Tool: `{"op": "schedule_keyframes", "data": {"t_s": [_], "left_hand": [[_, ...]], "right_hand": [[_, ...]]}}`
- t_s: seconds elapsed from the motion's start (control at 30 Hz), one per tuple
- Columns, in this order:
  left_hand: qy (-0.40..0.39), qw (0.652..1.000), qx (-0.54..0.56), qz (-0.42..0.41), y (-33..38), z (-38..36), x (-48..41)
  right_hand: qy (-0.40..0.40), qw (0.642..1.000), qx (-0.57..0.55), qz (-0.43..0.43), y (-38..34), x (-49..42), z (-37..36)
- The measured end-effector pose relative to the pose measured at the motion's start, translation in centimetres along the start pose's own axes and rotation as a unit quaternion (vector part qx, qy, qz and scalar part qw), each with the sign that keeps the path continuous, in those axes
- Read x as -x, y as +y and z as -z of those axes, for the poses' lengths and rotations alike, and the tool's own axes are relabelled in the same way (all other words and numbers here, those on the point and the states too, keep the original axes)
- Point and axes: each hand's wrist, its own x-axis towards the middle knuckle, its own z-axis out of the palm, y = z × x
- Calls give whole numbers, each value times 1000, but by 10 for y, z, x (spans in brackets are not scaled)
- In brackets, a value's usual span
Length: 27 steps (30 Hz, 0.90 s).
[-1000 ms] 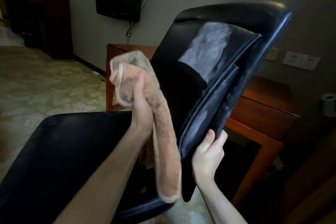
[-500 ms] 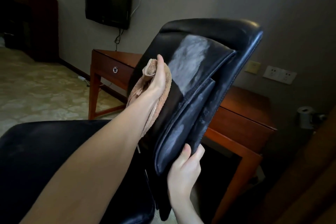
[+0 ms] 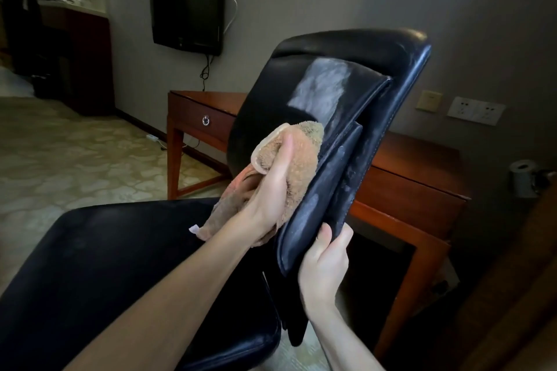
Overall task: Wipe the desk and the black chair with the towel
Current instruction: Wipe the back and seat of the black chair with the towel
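While left hand [image 3: 268, 194] grips towel [image 3: 301, 153] (right hand [image 3: 324, 260], chair [image 3: 346, 48])

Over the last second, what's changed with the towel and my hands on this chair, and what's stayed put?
The left hand brought the towel, which was hanging loose off the chair a second ago, onto the backrest, then wiped down to just below the shiny patch. The right hand still grips the backrest's lower edge, and the desk behind is unchanged.
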Motion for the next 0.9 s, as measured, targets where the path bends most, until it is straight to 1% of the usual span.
{"op": "schedule_keyframes", "data": {"t_s": [0.07,0.17,0.2,0.23,0.27,0.33,0.4,0.47,0.5,0.53,0.57,0.63,0.67,0.7,0.73,0.77,0.8,0.9], "left_hand": [[23,999,12,-21,3,4,14],[145,985,15,-95,11,22,17],[172,979,31,-107,14,31,16],[180,977,47,-108,17,40,12],[181,975,76,-107,19,50,6],[240,959,113,-99,31,71,-15],[295,945,114,-76,44,85,-42],[321,941,78,-69,53,89,-69],[315,944,69,-69,57,82,-77],[279,954,79,-72,60,72,-84],[223,968,93,-68,57,64,-92],[165,980,95,-53,50,48,-107],[180,980,80,-34,46,40,-114],[177,980,84,-12,40,36,-124],[204,976,77,2,35,38,-131],[213,974,80,9,33,34,-132],[244,966,82,25,27,38,-139],[236,966,92,60,13,39,-156]], "right_hand": [[-30,999,12,-11,3,-1,4],[-111,994,22,14,1,-7,21],[-134,990,24,27,-3,-11,29],[-148,988,23,42,-7,-18,37],[-152,987,14,58,-14,-27,45],[-131,988,-40,75,-35,-54,55],[-99,986,-122,51,-70,-91,57],[-80,978,-194,15,-109,-138,52],[-72,975,-211,7,-130,-162,51],[-69,974,-217,1,-151,-182,51],[-67,974,-216,-3,-168,-197,50],[-80,976,-201,-3,-192,-207,47],[-78,977,-196,5,-197,-205,45],[-69,978,-196,14,-198,-204,42],[-55,980,-191,24,-197,-202,40],[-45,980,-193,32,-194,-201,38],[-38,979,-197,37,-189,-203,36],[-23,978,-206,31,-185,-204,37]]}}
